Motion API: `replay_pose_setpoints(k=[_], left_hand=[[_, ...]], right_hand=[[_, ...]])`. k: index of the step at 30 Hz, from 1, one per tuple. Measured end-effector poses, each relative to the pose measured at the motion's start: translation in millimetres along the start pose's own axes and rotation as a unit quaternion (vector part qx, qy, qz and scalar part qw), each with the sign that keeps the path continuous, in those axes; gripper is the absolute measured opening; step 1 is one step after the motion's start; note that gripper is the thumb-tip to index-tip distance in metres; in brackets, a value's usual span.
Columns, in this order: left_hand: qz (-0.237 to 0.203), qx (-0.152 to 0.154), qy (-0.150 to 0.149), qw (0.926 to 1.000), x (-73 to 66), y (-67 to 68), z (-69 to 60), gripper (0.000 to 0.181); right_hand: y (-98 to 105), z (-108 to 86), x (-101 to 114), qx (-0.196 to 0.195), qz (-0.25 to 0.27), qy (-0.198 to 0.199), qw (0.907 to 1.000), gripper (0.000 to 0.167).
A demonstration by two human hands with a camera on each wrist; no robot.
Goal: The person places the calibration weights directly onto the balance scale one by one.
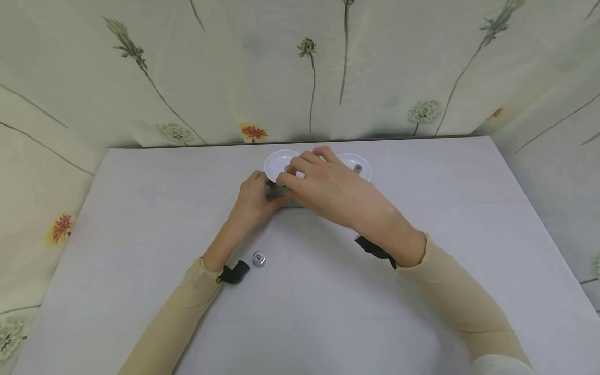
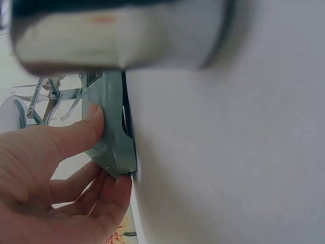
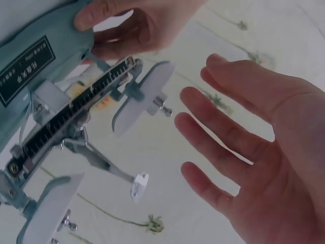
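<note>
A green two-pan balance scale (image 3: 56, 48) with a black ruled beam stands at the table's back edge. My left hand (image 1: 253, 200) grips the left end of its base (image 2: 109, 137), thumb on the front, fingers around the end. Over the left pan (image 1: 275, 161) my right hand (image 1: 335, 190) hovers; in the right wrist view its fingers are loosely bent and hold nothing. A small knobbed metal weight (image 3: 158, 104) sits on that pan, just off the fingertips. The right pan (image 1: 350, 158) bears small metal weights (image 3: 66, 222). In the head view my right hand hides the beam.
One metal weight (image 1: 259, 259) stands on the white table (image 1: 328, 302) beside my left wrist; it looms blurred as a metal cylinder (image 2: 122, 40) in the left wrist view. A flower-printed curtain (image 1: 262, 67) hangs behind the table.
</note>
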State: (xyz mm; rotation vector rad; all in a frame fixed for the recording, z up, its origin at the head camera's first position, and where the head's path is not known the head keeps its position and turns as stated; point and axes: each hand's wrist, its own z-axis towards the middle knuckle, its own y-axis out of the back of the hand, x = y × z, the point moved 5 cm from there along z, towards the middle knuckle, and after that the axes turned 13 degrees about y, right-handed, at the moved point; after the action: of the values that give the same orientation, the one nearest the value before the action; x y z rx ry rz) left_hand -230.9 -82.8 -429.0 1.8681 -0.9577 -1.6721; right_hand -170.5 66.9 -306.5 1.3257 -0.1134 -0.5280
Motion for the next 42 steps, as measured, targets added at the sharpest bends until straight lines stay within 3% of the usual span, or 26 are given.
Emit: replay_pose_setpoints(k=[6, 19, 27, 32, 42], left_hand=[[0.009, -0.011, -0.010, 0.9998, -1.7, 1.1, 1.1, 0.050], [0.011, -0.005, -0.002, 0.9999, -1.4, 1.3, 1.9, 0.054], [0.020, -0.010, -0.004, 0.9998, -2.5, 2.0, -1.3, 0.048], [0.016, -0.016, -0.008, 0.9997, 4.3, -1.9, 5.1, 0.049], [-0.003, 0.004, 0.002, 1.0000, -0.3, 0.9, -0.5, 0.059]], right_hand=[[-5.6, -0.6, 10.3, 0.015, 0.035, 0.017, 0.9991, 0.016], [-23.4, -4.0, 32.1, 0.054, 0.021, 0.034, 0.9977, 0.029], [-32.1, -3.5, 42.4, 0.069, 0.029, 0.042, 0.9963, 0.025], [-38.1, 0.4, 46.0, 0.074, 0.034, 0.047, 0.9955, 0.025], [-47.6, 1.9, 62.7, 0.077, 0.020, 0.076, 0.9939, 0.021]])
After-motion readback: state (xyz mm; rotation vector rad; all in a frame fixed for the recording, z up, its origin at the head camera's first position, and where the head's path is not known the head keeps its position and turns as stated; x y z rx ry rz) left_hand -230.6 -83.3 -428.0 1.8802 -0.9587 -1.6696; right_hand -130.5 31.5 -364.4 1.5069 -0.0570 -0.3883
